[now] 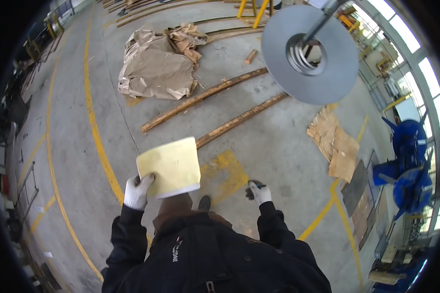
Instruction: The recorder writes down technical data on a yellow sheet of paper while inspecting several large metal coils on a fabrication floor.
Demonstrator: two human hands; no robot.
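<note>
Yellow paper pad (170, 165), left of centre in frame: in hand, clear of floor (288, 146); remaining work not shown.
Left hand (138, 191): fingers closed on pad edge, thumb uppermost. Right hand (259, 192), lower centre: fingers curled; contents cannot be told.

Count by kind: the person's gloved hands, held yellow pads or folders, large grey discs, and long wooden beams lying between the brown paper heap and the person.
Left hand and right hand, gloved: 2
Yellow pad or folder: 1
Large grey disc: 1
Long wooden beams: 2
Total: 6
</note>
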